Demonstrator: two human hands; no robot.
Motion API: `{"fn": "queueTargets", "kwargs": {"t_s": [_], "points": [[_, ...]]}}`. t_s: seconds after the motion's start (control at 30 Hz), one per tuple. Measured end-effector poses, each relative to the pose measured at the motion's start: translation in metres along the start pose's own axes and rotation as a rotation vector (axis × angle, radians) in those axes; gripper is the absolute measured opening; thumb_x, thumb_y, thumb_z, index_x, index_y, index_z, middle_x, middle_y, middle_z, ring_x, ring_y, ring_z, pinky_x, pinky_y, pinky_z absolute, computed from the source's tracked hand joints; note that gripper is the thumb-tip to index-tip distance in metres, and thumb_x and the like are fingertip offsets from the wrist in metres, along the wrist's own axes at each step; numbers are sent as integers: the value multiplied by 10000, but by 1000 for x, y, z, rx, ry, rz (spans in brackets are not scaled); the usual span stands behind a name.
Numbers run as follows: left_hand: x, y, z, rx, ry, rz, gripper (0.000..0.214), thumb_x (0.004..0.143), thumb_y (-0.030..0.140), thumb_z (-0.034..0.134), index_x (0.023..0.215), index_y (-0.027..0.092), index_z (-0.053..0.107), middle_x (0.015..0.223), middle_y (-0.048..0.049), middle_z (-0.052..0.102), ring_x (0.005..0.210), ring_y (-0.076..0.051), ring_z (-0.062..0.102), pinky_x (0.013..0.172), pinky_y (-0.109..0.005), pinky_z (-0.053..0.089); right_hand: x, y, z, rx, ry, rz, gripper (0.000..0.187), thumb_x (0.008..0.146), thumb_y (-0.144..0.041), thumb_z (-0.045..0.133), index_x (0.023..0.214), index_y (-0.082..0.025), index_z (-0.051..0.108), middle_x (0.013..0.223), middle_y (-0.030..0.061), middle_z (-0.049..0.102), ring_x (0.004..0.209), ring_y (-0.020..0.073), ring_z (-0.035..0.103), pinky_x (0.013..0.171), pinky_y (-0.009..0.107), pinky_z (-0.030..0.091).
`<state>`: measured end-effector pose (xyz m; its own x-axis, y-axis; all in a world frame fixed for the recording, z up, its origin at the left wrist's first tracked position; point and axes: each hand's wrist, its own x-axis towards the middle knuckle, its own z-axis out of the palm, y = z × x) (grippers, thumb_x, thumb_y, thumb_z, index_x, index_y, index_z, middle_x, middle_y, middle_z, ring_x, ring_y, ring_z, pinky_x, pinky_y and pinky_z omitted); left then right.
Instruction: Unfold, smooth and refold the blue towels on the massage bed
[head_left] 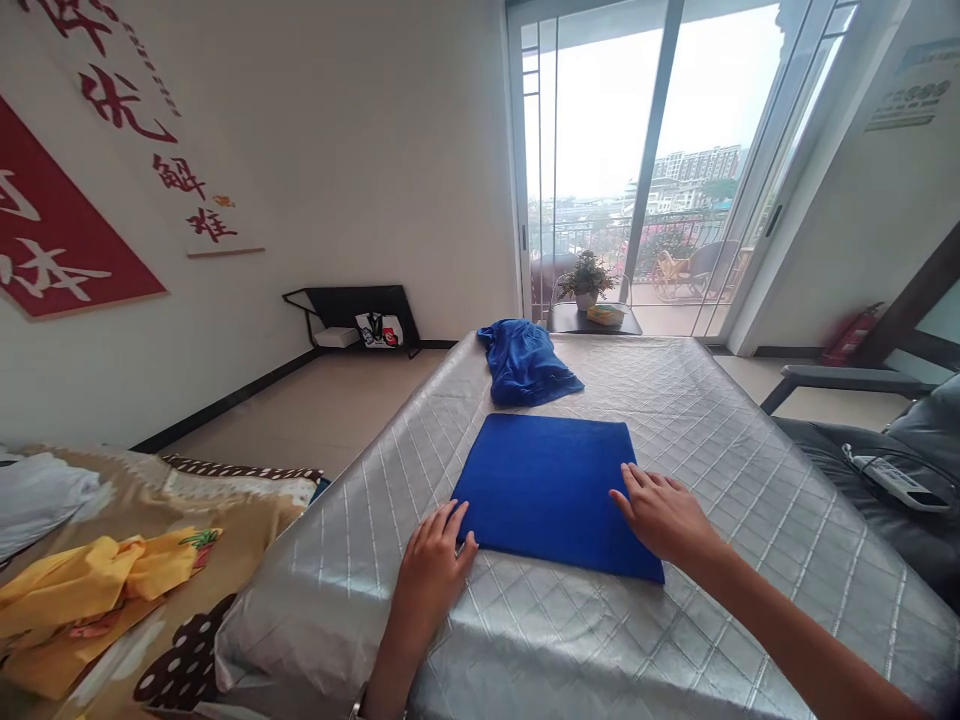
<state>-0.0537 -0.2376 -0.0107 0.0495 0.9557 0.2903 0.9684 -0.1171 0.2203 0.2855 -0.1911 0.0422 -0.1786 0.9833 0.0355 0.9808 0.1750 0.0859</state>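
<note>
A folded blue cloth [544, 480] lies flat as a neat rectangle on the silver quilted bed cover [735, 440]. My left hand [431, 565] rests at the cloth's near left corner, fingers stretched out and touching its edge. My right hand [660, 510] lies flat on the cloth's right side, fingers spread. Neither hand holds anything. A second blue cloth [525, 365], crumpled in a heap, sits farther back on the bed, beyond the folded one.
A yellow garment [97, 580] and a white one [37, 495] lie on a patterned blanket at the left. A dark chair with a remote [896, 480] stands right. A small table with a potted plant [586, 280] fronts the glass balcony doors.
</note>
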Motion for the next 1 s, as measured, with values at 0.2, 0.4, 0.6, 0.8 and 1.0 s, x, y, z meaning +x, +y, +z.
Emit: {"fn": "queueTargets", "kwargs": {"t_s": [0.2,0.4,0.6,0.8,1.0], "points": [[2,-3,-4,33,124,5,393,1002,360,413,1267,228,672,1266,-84,696,1164,-285,639,1054,-509,493,14,3,60,117,4,176,696,1037,-449,210,1591,-32,261,1660,176,235,1538,293,206,1244,486,160],[5,25,-24,-43,137,118,367,1014,354,413,1250,258,677,1244,-61,703,1154,-258,651,1027,-473,529,14,6,65,102,9,137,691,1036,-440,196,1589,-31,260,1664,161,214,1542,280,195,1251,496,133],[43,123,-21,-191,-127,546,434,1037,425,450,1421,255,562,1458,-53,595,1358,-206,535,1151,-372,441,12,6,62,125,31,130,667,1041,-417,199,1595,-48,251,1664,150,218,1545,276,182,1249,503,144],[94,185,31,-92,-238,771,659,1068,558,217,1575,154,337,1627,-100,361,1535,-200,246,1258,-401,234,10,11,70,100,50,44,597,1004,-252,255,1585,-146,341,1655,129,263,1536,282,218,1228,529,199],[101,159,64,-50,-260,629,706,1061,579,133,1589,140,297,1654,-104,289,1549,-200,191,1265,-413,191,11,5,61,109,14,104,611,1031,-314,230,1588,-69,293,1651,144,254,1531,281,231,1239,514,160]]}}
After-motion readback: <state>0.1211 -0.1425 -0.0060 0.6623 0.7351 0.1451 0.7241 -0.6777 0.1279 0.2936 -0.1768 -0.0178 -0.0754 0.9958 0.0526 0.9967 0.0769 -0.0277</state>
